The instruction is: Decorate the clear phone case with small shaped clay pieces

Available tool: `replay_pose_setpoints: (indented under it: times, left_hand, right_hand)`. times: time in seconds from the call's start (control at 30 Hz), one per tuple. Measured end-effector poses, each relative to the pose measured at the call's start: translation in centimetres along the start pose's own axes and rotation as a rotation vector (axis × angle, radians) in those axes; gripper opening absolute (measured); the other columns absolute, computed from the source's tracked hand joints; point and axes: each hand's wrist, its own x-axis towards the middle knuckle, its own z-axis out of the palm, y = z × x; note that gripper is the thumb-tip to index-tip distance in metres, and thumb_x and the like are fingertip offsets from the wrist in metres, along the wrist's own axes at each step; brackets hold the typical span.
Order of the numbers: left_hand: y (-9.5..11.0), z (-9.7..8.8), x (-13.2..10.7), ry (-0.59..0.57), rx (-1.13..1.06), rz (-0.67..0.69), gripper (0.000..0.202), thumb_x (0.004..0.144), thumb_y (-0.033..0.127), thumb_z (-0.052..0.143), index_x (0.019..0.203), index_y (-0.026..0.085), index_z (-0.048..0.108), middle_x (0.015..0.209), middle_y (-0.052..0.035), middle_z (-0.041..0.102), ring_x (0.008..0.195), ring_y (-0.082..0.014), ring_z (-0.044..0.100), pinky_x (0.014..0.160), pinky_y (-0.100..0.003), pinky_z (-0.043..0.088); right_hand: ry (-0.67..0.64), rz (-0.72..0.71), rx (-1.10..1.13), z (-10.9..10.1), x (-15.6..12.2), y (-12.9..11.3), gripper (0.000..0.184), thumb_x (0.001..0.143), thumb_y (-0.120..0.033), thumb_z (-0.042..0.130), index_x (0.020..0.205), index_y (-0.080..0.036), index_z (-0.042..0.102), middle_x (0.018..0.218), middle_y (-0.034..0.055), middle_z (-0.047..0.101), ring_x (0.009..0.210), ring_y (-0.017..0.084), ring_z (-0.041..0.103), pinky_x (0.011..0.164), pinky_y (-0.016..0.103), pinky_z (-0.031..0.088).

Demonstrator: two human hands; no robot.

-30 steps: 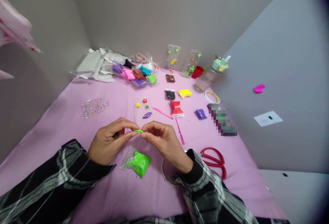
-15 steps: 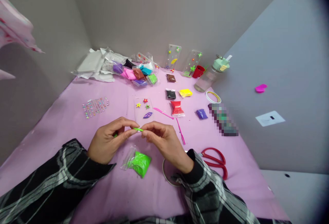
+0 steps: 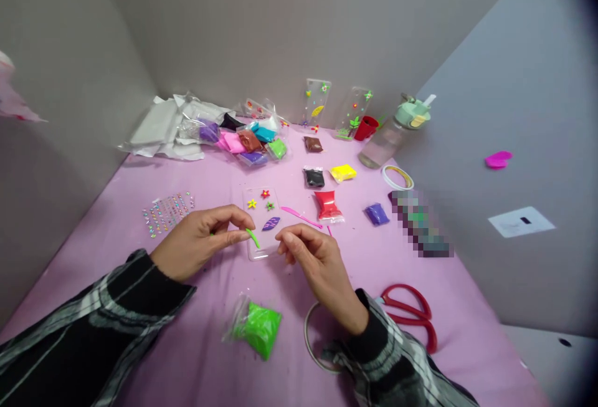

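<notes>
My left hand point(image 3: 200, 242) pinches a thin green clay strip point(image 3: 253, 237) between thumb and fingertips, and the strip hangs over the near end of a clear phone case point(image 3: 263, 223). The case lies flat on the pink tabletop and carries small clay flowers and a purple leaf point(image 3: 271, 224). My right hand point(image 3: 317, 263) hovers just right of the case with its fingers curled together, and nothing shows in them. A bag of green clay point(image 3: 260, 328) lies nearer to me, between my two wrists.
Red scissors point(image 3: 411, 316) and a tape ring point(image 3: 313, 338) lie by my right sleeve. Further out are a pink plastic knife point(image 3: 299, 215), red point(image 3: 327, 205), black, yellow and purple clay bags, a gem sticker sheet point(image 3: 167, 212), a pile of clay packets point(image 3: 252, 139), two decorated cases and a water bottle point(image 3: 390, 136) against the wall.
My hands have parted: the right hand let go of the green strip, and the left hand carried it forward over the phone case. The view shifted slightly left.
</notes>
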Motion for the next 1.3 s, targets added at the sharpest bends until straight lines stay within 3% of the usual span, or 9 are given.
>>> replay_pose_setpoints:
  times: [0.17,0.27,0.43,0.67,0.97,1.3]
  left_hand:
    - [-1.2,0.0,2.4,-0.201,-0.015,-0.083,0.009,0.083,0.028,0.067,0.082,0.022,0.074,0.083,0.0003,0.074,0.075,-0.0168,0.064,0.070,-0.027,0.049]
    - [-2.1,0.2,3.2,-0.236,-0.033,-0.065,0.008,0.085,0.026,0.065,0.084,0.023,0.073,0.087,0.0004,0.073,0.082,-0.0174,0.066,0.078,-0.028,0.050]
    - [-3.3,0.3,3.8,-0.229,-0.033,-0.087,0.009,0.087,0.023,0.063,0.084,0.023,0.071,0.087,0.0006,0.071,0.084,-0.0170,0.066,0.078,-0.028,0.049]
    - [-3.9,0.7,3.8,-0.283,-0.001,-0.115,0.011,0.090,0.017,0.061,0.087,0.023,0.071,0.090,0.0011,0.069,0.086,-0.0155,0.065,0.077,-0.026,0.047]
    - [-3.9,0.7,3.7,-0.320,0.017,-0.130,0.013,0.092,0.017,0.060,0.090,0.024,0.070,0.094,0.0013,0.069,0.090,-0.0158,0.065,0.080,-0.027,0.047]
    - [-4.0,0.8,3.8,-0.295,0.001,-0.090,0.016,0.093,0.018,0.058,0.092,0.025,0.072,0.096,-0.0006,0.069,0.093,-0.0172,0.065,0.083,-0.029,0.049]
  right_hand:
    - [0.037,-0.123,-0.317,-0.1,0.1,0.4,0.015,0.097,-0.025,0.054,0.092,-0.019,0.067,0.083,0.0025,0.065,0.075,0.014,0.059,0.069,0.026,0.046]
    - [0.005,-0.215,-0.515,0.1,0.0,0.8,0.016,0.098,-0.019,0.051,0.095,-0.018,0.066,0.085,0.0035,0.063,0.078,0.015,0.059,0.070,0.028,0.046]
    - [-0.073,-0.309,-0.699,0.7,0.0,1.7,0.017,0.100,-0.018,0.047,0.102,-0.018,0.064,0.086,0.0051,0.062,0.077,0.017,0.058,0.068,0.029,0.049]
    - [-0.108,-0.394,-0.785,1.1,0.0,2.3,0.019,0.099,-0.015,0.049,0.112,-0.016,0.063,0.087,0.0071,0.064,0.078,0.018,0.060,0.067,0.030,0.054]
    - [-0.132,-0.382,-0.841,1.1,0.1,2.3,0.022,0.099,-0.015,0.048,0.115,-0.017,0.063,0.086,0.0069,0.064,0.075,0.018,0.061,0.067,0.033,0.056]
    - [-0.116,-0.420,-0.941,1.2,0.3,2.3,0.024,0.098,-0.014,0.045,0.108,-0.019,0.066,0.082,0.0063,0.063,0.066,0.017,0.058,0.056,0.029,0.050]
